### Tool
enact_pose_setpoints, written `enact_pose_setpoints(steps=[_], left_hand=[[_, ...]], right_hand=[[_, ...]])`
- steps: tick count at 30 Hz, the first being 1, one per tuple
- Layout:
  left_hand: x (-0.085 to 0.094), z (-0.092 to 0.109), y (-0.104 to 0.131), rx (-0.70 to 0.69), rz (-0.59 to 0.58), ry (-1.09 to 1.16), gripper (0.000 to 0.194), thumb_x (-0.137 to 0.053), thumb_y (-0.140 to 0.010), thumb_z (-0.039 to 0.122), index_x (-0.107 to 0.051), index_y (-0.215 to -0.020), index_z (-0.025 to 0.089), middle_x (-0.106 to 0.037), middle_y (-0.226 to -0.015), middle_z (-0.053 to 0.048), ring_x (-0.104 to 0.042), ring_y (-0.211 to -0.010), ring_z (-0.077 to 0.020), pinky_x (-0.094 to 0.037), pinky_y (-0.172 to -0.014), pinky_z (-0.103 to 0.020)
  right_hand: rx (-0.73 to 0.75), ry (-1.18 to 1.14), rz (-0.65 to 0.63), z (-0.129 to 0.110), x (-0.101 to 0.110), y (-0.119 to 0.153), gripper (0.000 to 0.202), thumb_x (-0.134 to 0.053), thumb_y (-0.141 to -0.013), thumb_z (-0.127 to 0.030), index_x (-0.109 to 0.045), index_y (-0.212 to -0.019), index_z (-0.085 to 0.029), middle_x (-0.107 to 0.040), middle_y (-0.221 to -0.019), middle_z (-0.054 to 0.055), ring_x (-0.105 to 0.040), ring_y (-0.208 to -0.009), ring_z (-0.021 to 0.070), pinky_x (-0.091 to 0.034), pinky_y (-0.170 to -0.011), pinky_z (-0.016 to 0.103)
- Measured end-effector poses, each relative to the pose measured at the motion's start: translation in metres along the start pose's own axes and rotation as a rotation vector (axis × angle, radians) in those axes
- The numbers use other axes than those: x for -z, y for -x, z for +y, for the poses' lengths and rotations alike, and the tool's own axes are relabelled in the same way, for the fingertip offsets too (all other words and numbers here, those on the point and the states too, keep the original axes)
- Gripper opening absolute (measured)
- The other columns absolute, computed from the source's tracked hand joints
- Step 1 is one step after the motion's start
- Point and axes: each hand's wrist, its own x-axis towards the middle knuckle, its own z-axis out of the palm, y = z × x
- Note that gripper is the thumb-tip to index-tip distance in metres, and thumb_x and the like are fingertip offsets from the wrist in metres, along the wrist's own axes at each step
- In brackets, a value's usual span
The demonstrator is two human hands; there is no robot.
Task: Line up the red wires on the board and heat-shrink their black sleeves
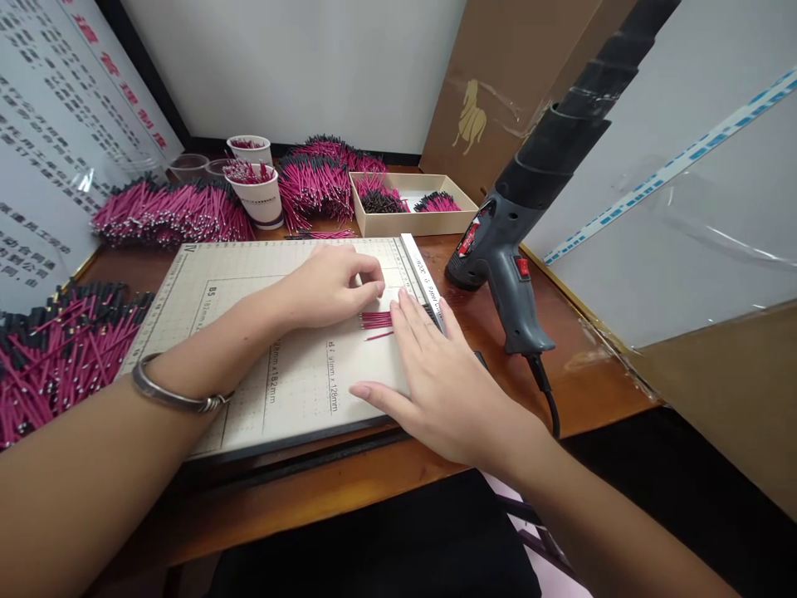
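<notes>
A small row of magenta wires (375, 320) lies on the cream gridded board of a paper cutter (299, 374). My right hand (429, 365) rests flat across their right ends, fingers stretched out and thumb spread, with the fingertips against the white guide strip (423, 278) on the board's right side. Just beyond the wires, my left hand (336, 286) is over the board with its fingers curled and thumb and forefinger tips close together. Whatever it may pinch is hidden or too small to see. A metal bangle (178, 390) circles the left wrist.
A heat gun (514, 257) stands at the right, its cord (548, 399) running over the table edge. Wire piles (174, 212), paper cups (258, 195) and a shallow box (417, 223) line the back. More wires (56, 357) lie left. A cardboard panel (479, 91) rises behind.
</notes>
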Motion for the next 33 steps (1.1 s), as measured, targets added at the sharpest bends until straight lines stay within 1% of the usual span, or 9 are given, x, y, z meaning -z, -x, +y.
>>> enact_pose_setpoints(steps=[3, 9, 14, 18, 21, 24, 26, 28, 33], left_hand=[[0.004, -0.004, 0.002, -0.057, -0.061, 0.019, 0.03, -0.053, -0.084, 0.042, -0.071, -0.081, 0.019, -0.07, -0.077, -0.004, -0.058, -0.073, -0.0185, -0.04, -0.073, -0.033], [0.008, -0.006, 0.003, -0.017, -0.114, 0.051, 0.038, -0.061, -0.081, 0.056, -0.068, -0.082, 0.019, -0.067, -0.081, -0.005, -0.058, -0.077, -0.0203, -0.04, -0.073, -0.033], [0.006, -0.005, 0.003, 0.004, -0.114, -0.013, 0.037, -0.062, -0.079, 0.056, -0.066, -0.081, 0.019, -0.063, -0.079, -0.004, -0.056, -0.077, -0.0208, -0.039, -0.076, -0.035], [0.006, -0.006, 0.003, -0.008, -0.114, -0.014, 0.039, -0.061, -0.079, 0.058, -0.065, -0.082, 0.019, -0.063, -0.081, -0.005, -0.055, -0.079, -0.021, -0.037, -0.078, -0.036], [0.006, -0.006, 0.003, -0.011, -0.127, -0.02, 0.046, -0.061, -0.078, 0.065, -0.063, -0.083, 0.02, -0.062, -0.083, -0.005, -0.055, -0.082, -0.0226, -0.036, -0.083, -0.038], [0.005, -0.002, 0.003, -0.04, -0.173, -0.029, 0.054, -0.064, -0.074, 0.073, -0.06, -0.083, 0.02, -0.062, -0.085, -0.004, -0.054, -0.087, -0.0239, -0.033, -0.092, -0.041], [0.004, 0.002, 0.004, -0.071, -0.2, -0.036, 0.051, -0.064, -0.074, 0.07, -0.057, -0.08, 0.02, -0.062, -0.085, -0.003, -0.054, -0.088, -0.0239, -0.031, -0.095, -0.043], [0.002, 0.005, 0.004, -0.098, -0.21, -0.037, 0.044, -0.062, -0.077, 0.064, -0.054, -0.079, 0.02, -0.061, -0.084, -0.003, -0.053, -0.087, -0.0233, -0.031, -0.094, -0.043], [0.0, 0.007, 0.005, -0.129, -0.19, -0.023, 0.028, -0.058, -0.079, 0.047, -0.055, -0.08, 0.02, -0.062, -0.081, -0.002, -0.055, -0.083, -0.0223, -0.033, -0.095, -0.043]], right_hand=[[-0.007, 0.029, 0.015, 0.0, -0.001, 0.0, 0.113, -0.025, -0.096, -0.084, -0.007, -0.165, 0.004, 0.002, -0.171, 0.023, 0.0, -0.166, 0.0339, -0.006, -0.137, 0.056], [-0.019, 0.066, 0.029, -0.002, -0.003, 0.0, 0.114, -0.024, -0.096, -0.084, -0.012, -0.165, 0.005, -0.003, -0.171, 0.026, -0.003, -0.165, 0.037, -0.009, -0.137, 0.057], [-0.017, 0.111, 0.066, -0.003, -0.005, -0.001, 0.114, -0.021, -0.096, -0.084, -0.016, -0.165, 0.006, -0.008, -0.17, 0.028, -0.007, -0.164, 0.0392, -0.008, -0.136, 0.06], [-0.008, 0.131, 0.068, -0.002, -0.005, 0.001, 0.114, -0.019, -0.095, -0.085, -0.016, -0.164, 0.006, -0.007, -0.17, 0.029, -0.008, -0.164, 0.04, -0.008, -0.136, 0.061], [0.019, 0.127, 0.066, -0.001, -0.004, 0.001, 0.113, -0.019, -0.096, -0.084, -0.018, -0.164, 0.005, -0.009, -0.17, 0.028, -0.006, -0.164, 0.0394, -0.009, -0.136, 0.06], [0.035, 0.122, 0.071, 0.0, -0.003, 0.0, 0.112, -0.02, -0.096, -0.084, -0.021, -0.164, 0.005, -0.012, -0.171, 0.028, -0.008, -0.165, 0.0387, -0.009, -0.137, 0.059], [0.034, 0.12, 0.082, 0.0, -0.003, 0.0, 0.113, -0.023, -0.096, -0.084, -0.021, -0.164, 0.006, -0.013, -0.17, 0.028, -0.01, -0.164, 0.0394, -0.01, -0.137, 0.058], [0.034, 0.111, 0.096, 0.001, -0.004, -0.001, 0.114, -0.026, -0.095, -0.084, -0.021, -0.164, 0.007, -0.013, -0.17, 0.029, -0.011, -0.164, 0.041, -0.012, -0.136, 0.059], [0.069, 0.07, 0.138, 0.005, -0.007, -0.002, 0.116, -0.031, -0.095, -0.084, -0.024, -0.162, 0.01, -0.016, -0.169, 0.031, -0.015, -0.162, 0.0431, -0.019, -0.135, 0.06]])
